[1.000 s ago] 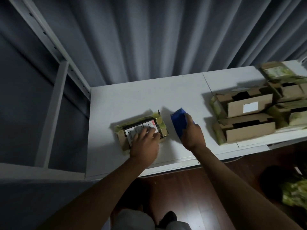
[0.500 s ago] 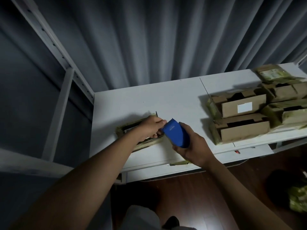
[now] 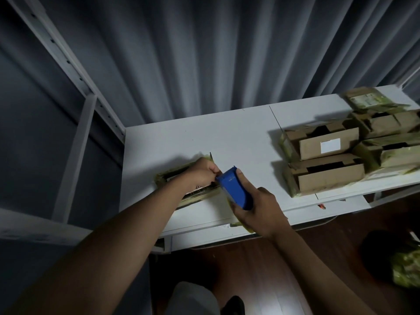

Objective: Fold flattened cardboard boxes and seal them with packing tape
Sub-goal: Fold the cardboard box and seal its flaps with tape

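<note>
The right hand [image 3: 256,208] is gripping a blue tape dispenser [image 3: 235,189], fingers and thumb curled round its body, and is holding it above the near part of the white table [image 3: 204,137] with its toothed edge pointing far and left. The left hand [image 3: 202,172] is hovering right beside that edge, its fingers curled in a pinch at the dispenser's mouth; whether tape is actually caught between them is too dim to tell. Under the left hand and forearm, a small cardboard box [image 3: 172,178] with yellowish tape along its edges is lying on the table near the left end. Well apart on the right, a stack of cardboard boxes [image 3: 327,164] is sitting on the table. Grey curtains [image 3: 204,53] are hanging beyond the far edge.
</note>
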